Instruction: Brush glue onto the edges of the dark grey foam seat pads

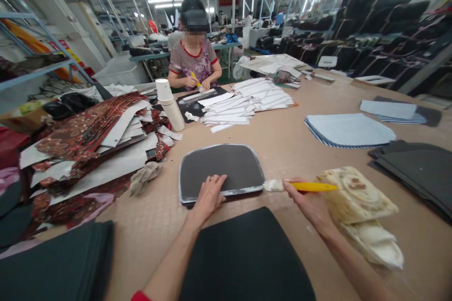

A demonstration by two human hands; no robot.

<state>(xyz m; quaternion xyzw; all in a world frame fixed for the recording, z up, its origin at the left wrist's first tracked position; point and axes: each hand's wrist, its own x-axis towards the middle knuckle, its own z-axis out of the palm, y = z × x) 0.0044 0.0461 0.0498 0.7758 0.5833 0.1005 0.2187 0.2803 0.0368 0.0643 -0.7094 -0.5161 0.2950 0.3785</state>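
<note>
A dark grey rounded panel (pixel 226 165), its border coated in white, lies flat on the table in front of me. My left hand (pixel 211 194) rests on the panel's near edge, fingers stretched out over its surface. In my right hand (pixel 307 200) is a glue brush (pixel 314 186) with a yellow handle, gripped near the bristles. Its white-coated bristles touch the panel's lower right corner. Right of that hand sits a stained, yellowish-white glue container (pixel 358 195). A dark green-black sheet (pixel 247 258) lies nearest me, between my forearms.
A co-worker (pixel 194 56) stands across the table (pixel 282 150) with another yellow brush. Patterned red-brown pieces (pixel 88 127) pile at left beside a white bottle (pixel 171 106). White strips (pixel 247 101) lie farther back. Striped pieces (pixel 349 129) and grey sheets (pixel 416 174) lie at right.
</note>
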